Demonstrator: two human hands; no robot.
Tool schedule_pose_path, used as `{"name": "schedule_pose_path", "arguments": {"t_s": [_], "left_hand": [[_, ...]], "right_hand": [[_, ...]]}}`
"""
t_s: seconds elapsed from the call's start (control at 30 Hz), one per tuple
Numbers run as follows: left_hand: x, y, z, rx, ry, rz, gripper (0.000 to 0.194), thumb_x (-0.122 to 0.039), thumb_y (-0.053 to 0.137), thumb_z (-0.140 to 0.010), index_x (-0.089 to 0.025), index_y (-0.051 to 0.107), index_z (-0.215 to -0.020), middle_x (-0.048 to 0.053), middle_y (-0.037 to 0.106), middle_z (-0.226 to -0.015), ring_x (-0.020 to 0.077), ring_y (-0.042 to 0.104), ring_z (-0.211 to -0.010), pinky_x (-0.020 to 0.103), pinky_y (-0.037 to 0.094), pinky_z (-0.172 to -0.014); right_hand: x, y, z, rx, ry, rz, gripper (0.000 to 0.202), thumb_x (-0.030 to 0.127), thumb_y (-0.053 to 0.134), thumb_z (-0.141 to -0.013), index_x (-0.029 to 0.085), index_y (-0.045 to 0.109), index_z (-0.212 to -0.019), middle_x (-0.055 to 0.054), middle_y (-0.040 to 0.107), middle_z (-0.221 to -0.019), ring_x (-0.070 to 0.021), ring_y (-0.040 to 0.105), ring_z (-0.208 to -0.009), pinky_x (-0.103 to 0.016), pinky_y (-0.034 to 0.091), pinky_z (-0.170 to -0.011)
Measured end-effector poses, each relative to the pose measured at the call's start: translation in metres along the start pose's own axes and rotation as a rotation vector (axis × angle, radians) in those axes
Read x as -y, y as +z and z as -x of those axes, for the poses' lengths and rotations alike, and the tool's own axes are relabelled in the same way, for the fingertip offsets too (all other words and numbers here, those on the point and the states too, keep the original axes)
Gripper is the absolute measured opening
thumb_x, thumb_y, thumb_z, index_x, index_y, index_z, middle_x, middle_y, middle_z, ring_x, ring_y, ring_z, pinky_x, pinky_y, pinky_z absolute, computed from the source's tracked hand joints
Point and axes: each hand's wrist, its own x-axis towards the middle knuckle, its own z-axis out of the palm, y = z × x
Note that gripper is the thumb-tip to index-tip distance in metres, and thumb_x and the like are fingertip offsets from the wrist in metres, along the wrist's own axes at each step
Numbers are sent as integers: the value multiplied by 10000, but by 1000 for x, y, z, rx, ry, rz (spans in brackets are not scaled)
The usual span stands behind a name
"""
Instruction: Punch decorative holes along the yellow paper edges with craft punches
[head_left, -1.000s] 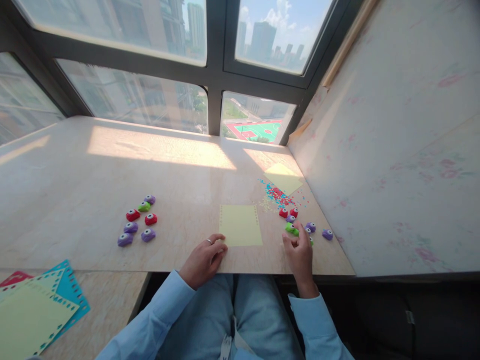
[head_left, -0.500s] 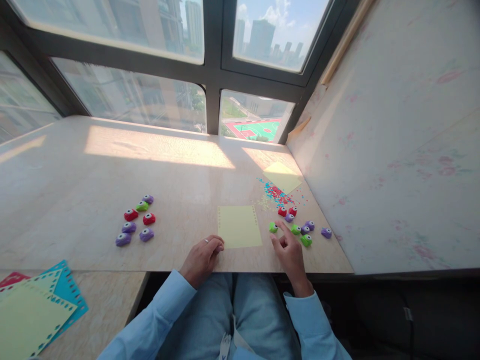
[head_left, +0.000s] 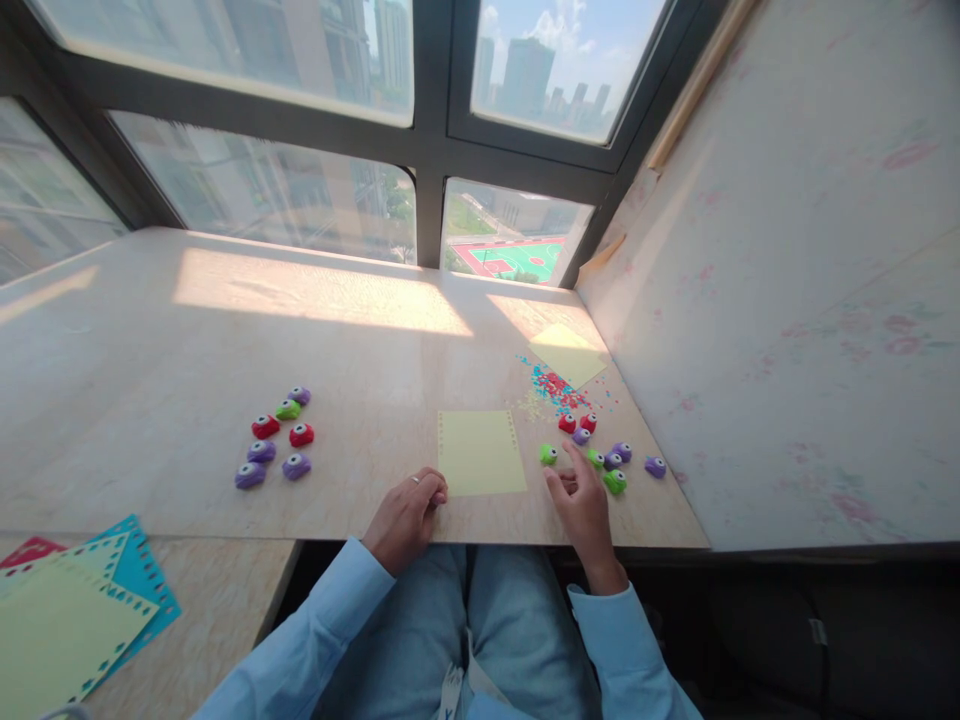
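My left hand [head_left: 406,515] rests at the lower left corner of a yellow paper sheet [head_left: 481,455] with small holes along its side edges. Its fingers are curled together, and anything inside them is hidden. My right hand [head_left: 583,505] is open beside the sheet, thumb and index finger apart with nothing between them. Just beyond its fingertips sits a small green craft punch [head_left: 549,454] with an eye-like top. More such punches lie around the hand: a green one [head_left: 614,482], a purple one [head_left: 655,467] and a red one [head_left: 567,423]. A further green punch [head_left: 596,458] is partly behind the fingers.
Red, blue and yellow paper bits [head_left: 559,388] lie scattered near another yellow sheet [head_left: 568,352]. Several purple, red and green punches [head_left: 261,451] stand at the left. Punched coloured sheets [head_left: 67,620] overlap at the lower left. A wall [head_left: 787,300] bounds the right side.
My right index finger has drawn a little to the right, away from the nearest green punch. My left hand keeps its place on the sheet's corner. The view has shifted slightly.
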Motion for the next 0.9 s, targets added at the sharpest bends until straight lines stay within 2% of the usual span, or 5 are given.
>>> {"name": "schedule_pose_path", "arguments": {"t_s": [0.13, 0.3, 0.47, 0.8, 0.9], "left_hand": [[-5, -4, -1, 37, 6, 25, 169, -69, 375, -826, -210, 426, -748, 38, 562, -816, 166, 518, -720, 293, 424, -671], [-8, -8, -2, 52, 22, 54, 183, -124, 357, -882, -210, 421, -734, 44, 554, -823, 171, 507, -729, 303, 422, -683], [-9, -8, -2, 52, 17, 51, 233, -173, 339, -932, -205, 451, -731, 51, 567, -830, 171, 513, -730, 309, 430, -688], [-9, -8, -2, 53, 12, 31, 263, -202, 348, -942, -196, 511, -735, 63, 572, -838, 174, 527, -737, 316, 444, -699], [-9, -8, -2, 51, 16, 15, 289, -229, 343, -960, -192, 529, -741, 69, 581, -853, 176, 543, -756, 316, 453, -711]], "right_hand": [[-1, -4, 3, -119, -110, -7, 417, 317, 540, -882, 172, 586, -1270, -180, 546, -1351, -277, 576, -1162, -470, 541, -896], [-7, -10, 11, -106, -64, -76, 375, 291, 536, -887, 189, 585, -1244, -136, 649, -1118, -235, 653, -979, -434, 578, -819], [-12, -9, 15, -94, -41, -63, 354, 295, 537, -878, 183, 597, -1209, -140, 648, -1109, -227, 659, -941, -439, 573, -841], [-10, 7, -15, 35, -109, 34, 550, 141, 447, -821, 174, 481, -1368, -143, 639, -1220, -231, 660, -989, -455, 529, -929], [-14, 14, -20, 13, -154, 97, 575, 110, 418, -799, 148, 477, -1369, -161, 598, -1293, -262, 580, -1179, -494, 470, -1015]]}}
